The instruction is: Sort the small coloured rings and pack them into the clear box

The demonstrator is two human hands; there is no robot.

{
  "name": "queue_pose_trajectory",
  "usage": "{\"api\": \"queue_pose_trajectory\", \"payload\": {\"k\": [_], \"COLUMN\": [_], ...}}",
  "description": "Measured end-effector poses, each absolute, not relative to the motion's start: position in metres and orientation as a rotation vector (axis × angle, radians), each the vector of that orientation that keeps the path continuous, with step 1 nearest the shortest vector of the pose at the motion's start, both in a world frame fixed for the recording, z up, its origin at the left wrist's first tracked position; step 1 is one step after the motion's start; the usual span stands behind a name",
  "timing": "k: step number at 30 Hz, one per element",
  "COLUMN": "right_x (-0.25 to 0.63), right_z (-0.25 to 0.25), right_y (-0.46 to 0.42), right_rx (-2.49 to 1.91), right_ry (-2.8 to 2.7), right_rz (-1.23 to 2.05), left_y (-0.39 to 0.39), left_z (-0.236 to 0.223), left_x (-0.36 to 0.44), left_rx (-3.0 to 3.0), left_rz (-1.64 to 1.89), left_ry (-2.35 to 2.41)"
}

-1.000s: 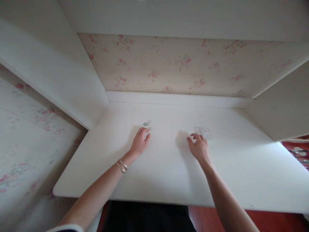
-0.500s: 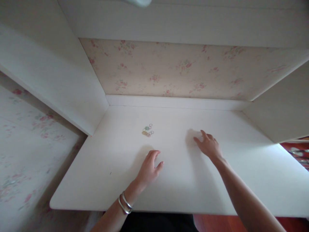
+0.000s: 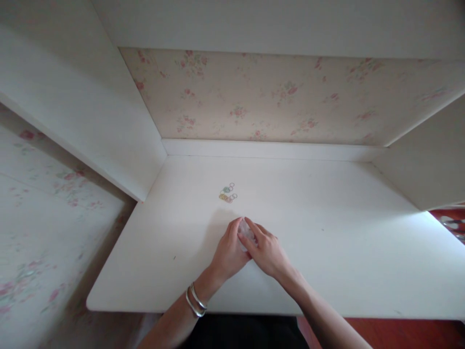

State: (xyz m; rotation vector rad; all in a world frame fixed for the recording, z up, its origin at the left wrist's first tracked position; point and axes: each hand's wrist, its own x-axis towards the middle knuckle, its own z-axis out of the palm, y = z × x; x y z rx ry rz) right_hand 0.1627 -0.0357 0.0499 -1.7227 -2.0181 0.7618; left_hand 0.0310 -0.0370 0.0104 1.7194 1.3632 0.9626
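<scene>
Both of my hands meet near the front middle of a white desk [image 3: 327,228]. My left hand [image 3: 228,254], with two silver bangles on its wrist, and my right hand [image 3: 267,249] pinch a small clear plastic bag [image 3: 245,230] between their fingertips. A little pile of small coloured rubber bands [image 3: 227,193] lies on the desk just beyond the hands, untouched.
The desk sits in an alcove with white side panels [image 3: 90,111], a white shelf above and floral wallpaper [image 3: 272,97] at the back. A red floor [image 3: 446,218] shows at the far right.
My left hand drew back from the rubber bands toward me. My right hand picked the clear bag up from the right part of the desk and brought it to the left hand.
</scene>
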Motion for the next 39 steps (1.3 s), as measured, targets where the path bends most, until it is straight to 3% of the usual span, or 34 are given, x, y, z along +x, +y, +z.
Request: {"api": "queue_pose_trajectory", "payload": {"k": [13, 22, 29, 39], "right_x": [0.162, 0.22, 0.276, 0.373], "right_z": [0.048, 0.033, 0.007, -0.023], "right_y": [-0.034, -0.022, -0.001, 0.049], "right_rx": [-1.682, -1.552, -1.627, -1.926], "right_ry": [-1.788, -0.859, -0.628, -0.884], "right_rz": [1.157, 1.52, 1.221, 0.769], "left_y": [-0.037, -0.031, -0.027, -0.027], "left_z": [0.009, 0.001, -0.006, -0.011], "left_x": [0.021, 0.016, 0.018, 0.03], "left_rx": [1.55, 1.471, 1.611, 1.614], "left_rz": [0.916, 0.947, 0.996, 0.954], "left_ry": [1.28, 1.159, 1.151, 1.122]}}
